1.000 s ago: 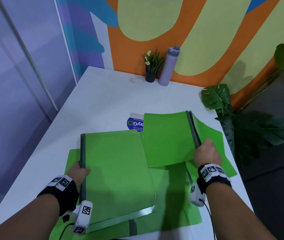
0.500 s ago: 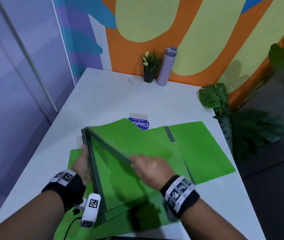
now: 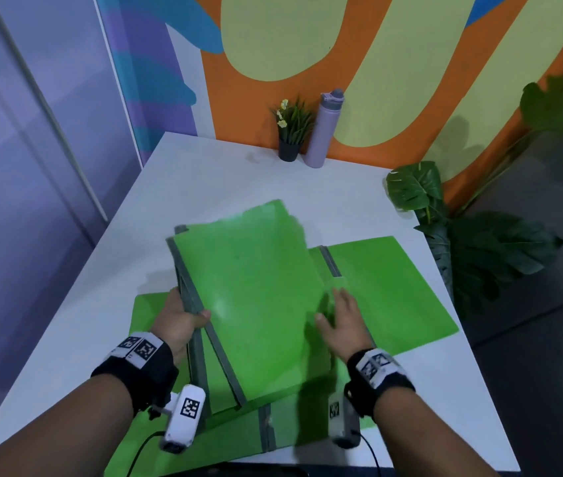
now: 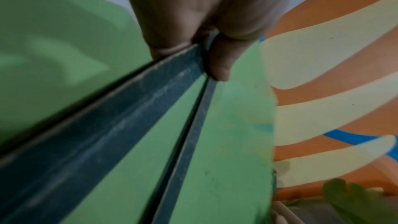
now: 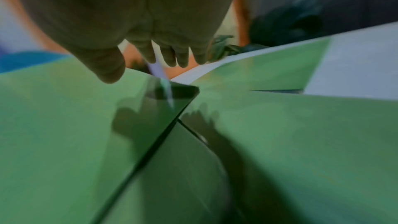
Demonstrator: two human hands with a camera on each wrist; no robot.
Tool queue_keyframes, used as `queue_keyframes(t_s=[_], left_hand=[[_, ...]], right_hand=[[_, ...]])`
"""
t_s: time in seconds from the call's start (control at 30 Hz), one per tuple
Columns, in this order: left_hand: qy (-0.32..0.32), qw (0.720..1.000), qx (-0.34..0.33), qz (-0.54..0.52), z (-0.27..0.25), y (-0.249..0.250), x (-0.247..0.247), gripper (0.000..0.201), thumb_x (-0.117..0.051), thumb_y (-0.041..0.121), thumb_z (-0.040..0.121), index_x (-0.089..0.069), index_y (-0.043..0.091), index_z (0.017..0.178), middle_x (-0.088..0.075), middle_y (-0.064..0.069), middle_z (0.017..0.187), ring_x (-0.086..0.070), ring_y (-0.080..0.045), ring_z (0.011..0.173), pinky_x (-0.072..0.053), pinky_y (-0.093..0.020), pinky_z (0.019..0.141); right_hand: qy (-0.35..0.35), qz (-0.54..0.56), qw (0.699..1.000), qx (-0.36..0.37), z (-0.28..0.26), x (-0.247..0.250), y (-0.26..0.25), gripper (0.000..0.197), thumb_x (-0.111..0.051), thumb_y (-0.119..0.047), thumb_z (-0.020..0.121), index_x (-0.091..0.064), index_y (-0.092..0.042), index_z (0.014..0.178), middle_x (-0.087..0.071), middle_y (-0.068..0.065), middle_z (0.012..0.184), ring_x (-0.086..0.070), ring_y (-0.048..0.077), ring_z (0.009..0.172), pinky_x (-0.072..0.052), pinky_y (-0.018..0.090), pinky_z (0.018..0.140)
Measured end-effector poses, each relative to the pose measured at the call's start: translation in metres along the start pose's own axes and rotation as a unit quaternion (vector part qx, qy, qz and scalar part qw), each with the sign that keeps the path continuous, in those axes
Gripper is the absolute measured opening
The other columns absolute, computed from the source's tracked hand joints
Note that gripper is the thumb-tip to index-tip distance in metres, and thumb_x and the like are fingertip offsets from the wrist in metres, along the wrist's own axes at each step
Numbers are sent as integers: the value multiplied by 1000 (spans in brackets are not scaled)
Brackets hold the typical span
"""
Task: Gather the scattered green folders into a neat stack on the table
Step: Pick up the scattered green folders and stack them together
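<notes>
Gripping two folders [image 3: 256, 304], left hand [image 3: 178, 320]; right hand [image 3: 343, 325] released; apparently four folders.

We see the top folder [image 3: 256, 297] as thin card or plastic with a slight sheen, a pale glare patch showing near its left edge. Its grey spine [image 3: 190, 290] looks like matt tape, scuffed and scratched in the left wrist view [image 4: 120, 125]. The folder at right [image 3: 393, 290] looks flatter and matt. The table [image 3: 204, 180] is smooth white laminate, lightly smudged near the far end. The bottle [image 3: 324, 129] seems matt-coated, its lid grey plastic. The pot [image 3: 288, 150] looks like dull dark plastic
</notes>
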State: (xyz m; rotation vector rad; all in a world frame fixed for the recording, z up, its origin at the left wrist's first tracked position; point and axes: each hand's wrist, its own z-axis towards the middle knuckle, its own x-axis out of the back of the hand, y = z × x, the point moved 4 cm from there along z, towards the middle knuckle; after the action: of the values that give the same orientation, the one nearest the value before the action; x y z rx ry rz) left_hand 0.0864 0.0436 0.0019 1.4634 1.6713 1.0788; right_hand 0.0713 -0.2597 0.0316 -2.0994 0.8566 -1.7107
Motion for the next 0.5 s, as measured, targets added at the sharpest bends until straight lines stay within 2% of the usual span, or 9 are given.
queue_keyframes(t_s=[0.03, 0.07, 0.13, 0.17, 0.27, 0.33, 0.37, 0.43, 0.5], left_hand=[[-41, 999, -18, -9, -4, 10, -4, 47, -59, -11, 84, -44, 8, 124, -55, -8, 98, -53, -32, 102, -45, -38, 83], [-81, 996, -29, -18, -7, 16, -7, 51, -56, -11, 85, -42, 10, 129, -57, -5, 105, -51, -27, 106, -44, -39, 90], [-153, 987, -44, -31, -11, 25, -15, 62, -53, -9, 86, -36, 16, 140, -53, 2, 134, -44, -17, 125, -31, -42, 110], [-174, 983, -49, -32, -13, 28, -18, 64, -53, -4, 88, -33, 17, 144, -46, 5, 144, -38, -15, 133, -24, -43, 116], [-156, 987, -37, 25, -11, 21, -22, 54, -45, 26, 97, -27, 17, 147, -35, 4, 152, -28, -20, 142, -21, -49, 118], [-117, 980, -8, 163, -9, 9, -17, 53, -32, 39, 101, -25, 18, 149, -33, -1, 153, -27, -25, 144, -23, -47, 117], [-104, 960, -2, 260, -8, 0, -14, 56, -31, 41, 100, -24, 16, 150, -28, -5, 157, -26, -27, 144, -24, -45, 117], [-95, 902, 12, 420, -6, -26, -2, 69, -41, 48, 95, -19, 15, 151, -17, -9, 161, -19, -29, 147, -23, -47, 118], [-88, 860, 26, 502, -2, -49, 16, 90, -59, 53, 82, -12, 24, 152, -1, -5, 163, -4, -33, 149, -19, -53, 118]], right_hand=[[-7, 62, 997, -41, 4, 10, 3, 73, -55, -40, 91, -14, -26, 150, -12, 5, 160, -21, 27, 143, -25, 48, 115], [-19, 128, 989, -66, 7, 17, 4, 76, -56, -43, 90, -13, -26, 150, -15, 8, 159, -23, 30, 142, -26, 49, 114], [-47, 243, 963, -105, 6, 28, 5, 78, -58, -44, 89, -15, -24, 150, -20, 9, 158, -25, 31, 141, -25, 52, 113], [-48, 288, 949, -118, 4, 30, 7, 77, -60, -40, 89, -17, -21, 150, -20, 8, 158, -24, 31, 142, -23, 52, 113], [9, 367, 921, -130, 2, 33, 15, 68, -61, -21, 90, -25, -15, 148, -24, 8, 157, -24, 29, 142, -20, 50, 114], [49, 377, 912, -154, 2, 33, 23, 62, -59, -18, 91, -29, -16, 146, -25, 9, 156, -24, 30, 142, -20, 51, 115], [66, 376, 909, -168, 2, 34, 26, 60, -58, -18, 92, -31, -17, 146, -25, 9, 156, -24, 31, 142, -20, 52, 114], [99, 387, 897, -189, 2, 38, 36, 59, -58, -17, 92, -33, -17, 145, -26, 9, 156, -25, 32, 142, -20, 53, 115], [130, 399, 884, -206, 2, 45, 45, 59, -58, -16, 92, -33, -17, 145, -26, 9, 156, -24, 32, 142, -20, 52, 115]])
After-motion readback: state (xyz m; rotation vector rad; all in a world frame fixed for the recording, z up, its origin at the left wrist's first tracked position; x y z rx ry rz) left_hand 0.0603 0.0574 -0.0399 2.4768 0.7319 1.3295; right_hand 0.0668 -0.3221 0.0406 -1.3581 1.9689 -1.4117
